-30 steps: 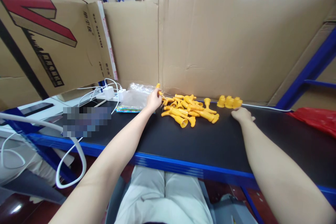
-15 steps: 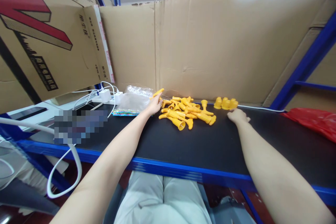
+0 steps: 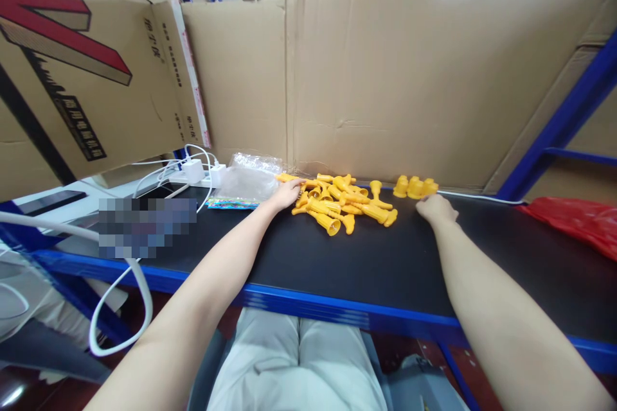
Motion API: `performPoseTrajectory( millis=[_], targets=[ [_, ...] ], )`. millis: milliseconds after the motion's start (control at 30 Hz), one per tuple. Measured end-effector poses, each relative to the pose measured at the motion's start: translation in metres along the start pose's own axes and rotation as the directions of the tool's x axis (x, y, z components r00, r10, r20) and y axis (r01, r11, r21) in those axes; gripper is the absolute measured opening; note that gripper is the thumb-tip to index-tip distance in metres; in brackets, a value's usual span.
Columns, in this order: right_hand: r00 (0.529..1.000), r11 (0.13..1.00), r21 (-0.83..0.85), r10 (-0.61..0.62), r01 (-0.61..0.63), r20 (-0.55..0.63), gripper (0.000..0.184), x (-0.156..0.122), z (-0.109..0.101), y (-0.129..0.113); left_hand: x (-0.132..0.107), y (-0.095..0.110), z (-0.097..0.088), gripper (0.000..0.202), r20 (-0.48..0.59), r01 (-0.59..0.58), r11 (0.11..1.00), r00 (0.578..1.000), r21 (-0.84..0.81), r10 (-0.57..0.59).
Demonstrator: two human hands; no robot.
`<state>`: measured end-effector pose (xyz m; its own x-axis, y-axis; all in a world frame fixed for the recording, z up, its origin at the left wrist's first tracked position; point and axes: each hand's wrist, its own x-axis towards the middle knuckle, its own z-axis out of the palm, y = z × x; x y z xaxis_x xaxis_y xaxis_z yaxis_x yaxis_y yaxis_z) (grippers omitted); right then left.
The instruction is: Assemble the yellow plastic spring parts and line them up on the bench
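Note:
A heap of yellow plastic pieces (image 3: 332, 202), several with a ribbed, flared cup end and some with a curved, boot-like end, lies on the black tabletop. At the heap's left edge, my left hand (image 3: 288, 194) has its fingers closed on one slim yellow plastic piece (image 3: 288, 177), partly hidden by the hand. To the right, a short row of yellow cup-shaped pieces (image 3: 414, 187) stands against the cardboard. Just in front of that row rests my right hand (image 3: 438, 209), its fingers curled inward. Whatever those fingers may hold is hidden.
Clear plastic bags (image 3: 245, 183) with a colourful edge lie left of the heap. White chargers and cables (image 3: 193, 171) sit farther left, beside a pixelated area. A cardboard wall (image 3: 385, 90) closes off the back. Red plastic (image 3: 573, 221) lies at the right; a blue rail (image 3: 308, 308) edges the front.
My left hand has come down slightly toward the heap, and the slim yellow piece has gone from tilted up to nearly level. My right hand stays by the row of cups.

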<state>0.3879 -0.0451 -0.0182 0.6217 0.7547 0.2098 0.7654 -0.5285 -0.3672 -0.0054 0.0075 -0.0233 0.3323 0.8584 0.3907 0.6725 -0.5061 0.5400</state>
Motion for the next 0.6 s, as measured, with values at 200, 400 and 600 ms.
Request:
performPoseTrajectory(
  millis=[200,400,600],
  targets=[
    [0.992,0.991,0.052,-0.124,0.125,-0.023,0.031,-0.009,-0.010,-0.024,-0.003,0.009,-0.005,0.042,0.086,-0.071,0.995,0.994,0.064,0.066],
    [0.874,0.830,0.319,-0.486,0.457,0.012,0.025,-0.017,0.004,-0.052,-0.006,0.008,0.000,0.046,0.120,-0.049,0.958,0.993,0.283,0.015],
    [0.814,0.828,0.290,-0.544,0.481,0.204,0.016,-0.022,0.011,-0.059,-0.007,0.009,0.001,0.046,0.079,0.029,0.951,0.995,0.308,-0.056]
  ],
)
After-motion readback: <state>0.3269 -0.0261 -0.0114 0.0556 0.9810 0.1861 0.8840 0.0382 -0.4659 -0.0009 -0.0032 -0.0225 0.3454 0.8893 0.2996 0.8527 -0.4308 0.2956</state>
